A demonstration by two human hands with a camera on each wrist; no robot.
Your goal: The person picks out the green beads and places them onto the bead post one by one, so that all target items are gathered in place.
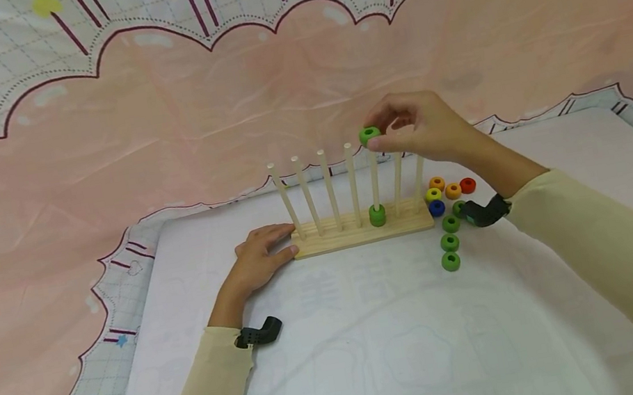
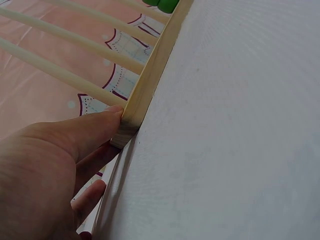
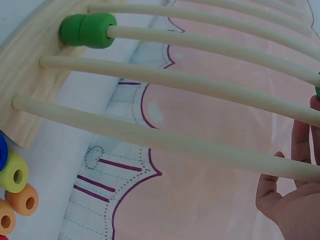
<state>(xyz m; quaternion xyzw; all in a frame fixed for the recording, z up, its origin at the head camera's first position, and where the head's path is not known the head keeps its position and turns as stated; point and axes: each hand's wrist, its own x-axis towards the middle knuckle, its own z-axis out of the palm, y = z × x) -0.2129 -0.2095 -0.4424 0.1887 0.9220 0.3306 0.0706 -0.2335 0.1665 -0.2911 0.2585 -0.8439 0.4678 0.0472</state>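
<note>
Pinching one green bead at the fifth of seven pegs, the right hand hovers above two stacked beads; the left hand pinches the wooden base. On the tabletop: four green beads, two orange ones, one yellow, one blue, one red.

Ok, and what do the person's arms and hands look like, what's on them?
The left sleeve and right sleeve are long, plain and pale yellow-beige. A small black device sits at the left wrist, another at the right. The left hand and right hand are bare, without gloves.
</note>
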